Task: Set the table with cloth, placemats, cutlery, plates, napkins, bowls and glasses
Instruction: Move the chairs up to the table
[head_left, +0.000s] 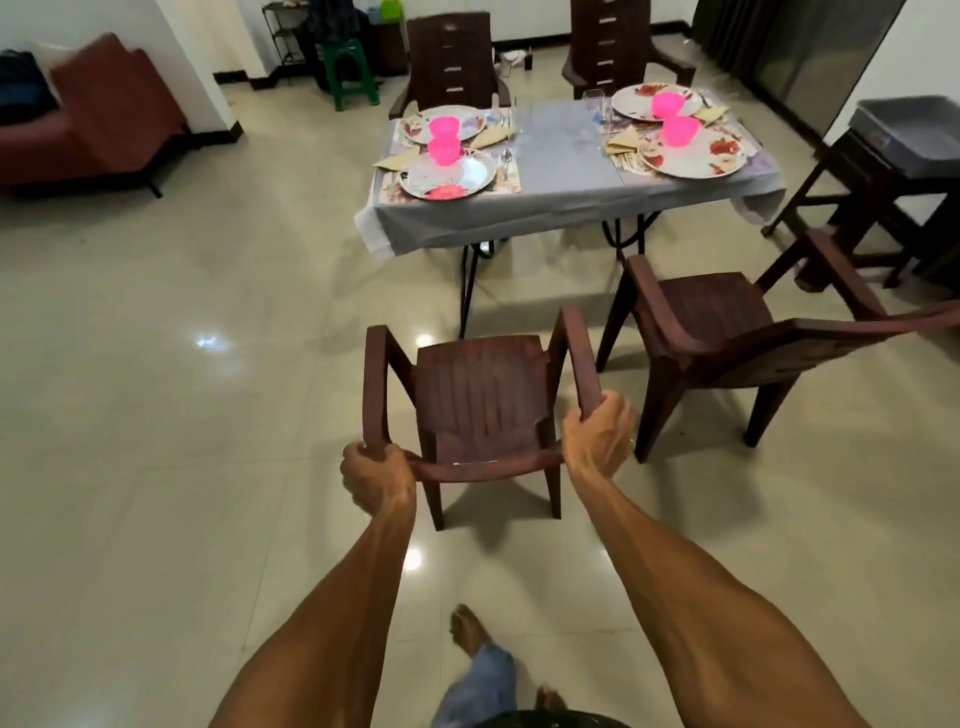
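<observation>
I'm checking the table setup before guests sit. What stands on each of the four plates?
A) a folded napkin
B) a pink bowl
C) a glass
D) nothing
B: a pink bowl stands on each plate on the table; the folded napkins lie beside the plates.

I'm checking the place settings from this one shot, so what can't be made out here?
Head view only:
- Cutlery: too small and blurred to count or tell apart.
- Glasses: clear and faint; number uncertain.
- Placemats: mostly covered by the plates.
- Side table: cut off by the right edge.
- Held chair: its back is hidden below the left hand and right hand.
</observation>
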